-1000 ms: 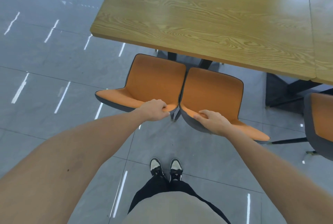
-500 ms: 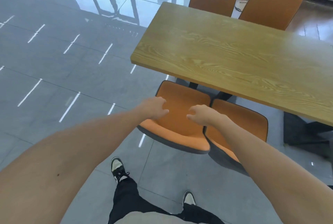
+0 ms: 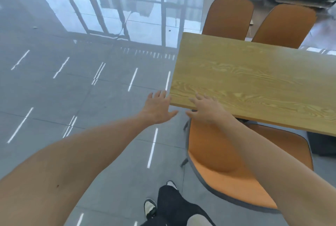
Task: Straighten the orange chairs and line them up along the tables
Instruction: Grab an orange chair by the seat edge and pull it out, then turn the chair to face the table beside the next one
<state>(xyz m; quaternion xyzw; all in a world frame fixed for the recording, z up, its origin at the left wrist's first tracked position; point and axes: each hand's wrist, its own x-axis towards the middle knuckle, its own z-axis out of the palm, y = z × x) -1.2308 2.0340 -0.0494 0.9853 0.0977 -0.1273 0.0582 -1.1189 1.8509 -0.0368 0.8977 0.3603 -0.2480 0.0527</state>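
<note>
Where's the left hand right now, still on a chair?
No: in the head view the left hand hangs open over the grey floor, just off the near-left corner of the wooden table, left of the right hand and touching no chair.

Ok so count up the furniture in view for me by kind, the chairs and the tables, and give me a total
Orange moulded chairs: 4, two on the near side of the table and two on the far side.
Light wood-grain tables: 1.
Total: 5 pieces of furniture.
Neither the left hand nor the right hand holds a chair.
</note>
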